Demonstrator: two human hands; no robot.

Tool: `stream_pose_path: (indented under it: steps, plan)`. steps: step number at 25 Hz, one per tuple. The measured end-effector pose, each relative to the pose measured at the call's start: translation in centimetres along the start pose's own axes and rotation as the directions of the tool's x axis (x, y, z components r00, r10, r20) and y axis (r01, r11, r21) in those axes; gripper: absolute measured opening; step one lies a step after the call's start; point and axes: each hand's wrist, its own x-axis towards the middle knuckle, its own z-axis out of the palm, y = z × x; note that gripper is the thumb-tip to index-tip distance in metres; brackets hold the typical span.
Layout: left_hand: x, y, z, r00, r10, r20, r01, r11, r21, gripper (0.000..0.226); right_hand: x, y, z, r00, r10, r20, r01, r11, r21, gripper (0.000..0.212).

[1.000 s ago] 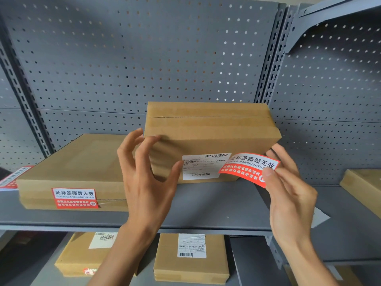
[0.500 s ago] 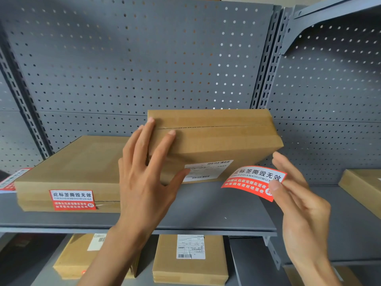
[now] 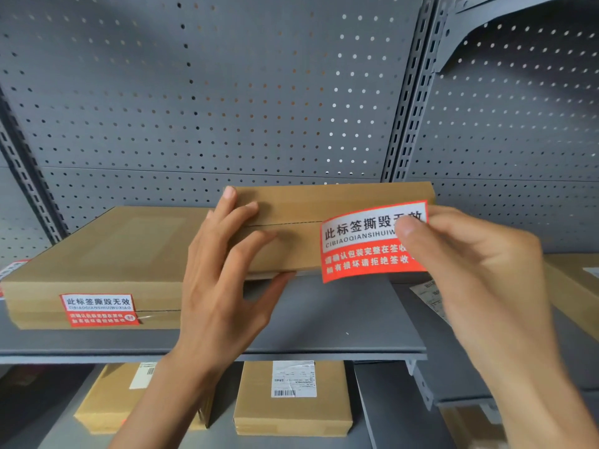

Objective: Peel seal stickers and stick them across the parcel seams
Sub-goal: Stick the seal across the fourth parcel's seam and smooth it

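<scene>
A: Seal sticker (image 3: 369, 241), red with a white top band. Where is it?

B: Pinched at its right end in the right hand (image 3: 476, 270), thumb in front, the other fingers (image 3: 453, 218) behind, so that hand is closed on it. It hangs in front of the right part of the parcel (image 3: 324, 202), slightly curled, covering the right end of the seam (image 3: 285, 223). I cannot tell whether it touches the cardboard.

A: And the left hand (image 3: 223, 280)?

B: Spread open, holding nothing. Its fingertips press on the parcel's left end, one reaching the top edge, the thumb low by the bottom edge. The forearm rises from below, crossing the shelf's front lip.

A: How does the parcel stand?

B: On its long edge on the grey shelf (image 3: 340, 319), the broad face with the seam turned this way, its back close to the perforated back panel (image 3: 227, 108).

A: Room near the front?

B: The shelf is bare between the parcel and the front lip, and above the parcel only the back panel shows. To the left a flat box (image 3: 113, 254) lies close by, its near side bearing a stuck sticker (image 3: 99, 309) across its own seam. To the right, behind the right hand, a paper label (image 3: 431, 296) lies on a neighbouring shelf, and a further box edge (image 3: 570, 286) shows at the frame's right.

A: Below?

B: Two more boxes (image 3: 291, 400) on the lower shelf, each with a white shipping label.
</scene>
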Motion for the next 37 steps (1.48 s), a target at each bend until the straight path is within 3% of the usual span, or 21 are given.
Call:
stream_pose_path:
  steps: [5, 13, 37]
  plan:
    - [-0.1, -0.5, -0.1, 0.994, 0.107, 0.018, -0.107, 0.994, -0.003, 0.056, 1.2, 0.8, 1.7, 0.997, 0.043, -0.071, -0.048, 0.996, -0.069, 0.023]
    - [0.1, -0.2, -0.4, 0.994, 0.103, 0.047, -0.105, 0.994, 0.038, 0.064, 1.5, 1.3, 3.2, 0.991, 0.053, -0.121, -0.06, 0.997, -0.05, 0.022]
    - [-0.4, -0.4, 0.2, 0.994, 0.094, 0.058, -0.097, 0.994, 0.05, 0.04, 2.0, 2.3, 3.9, 0.994, -0.021, -0.11, 0.005, 0.99, -0.144, 0.022]
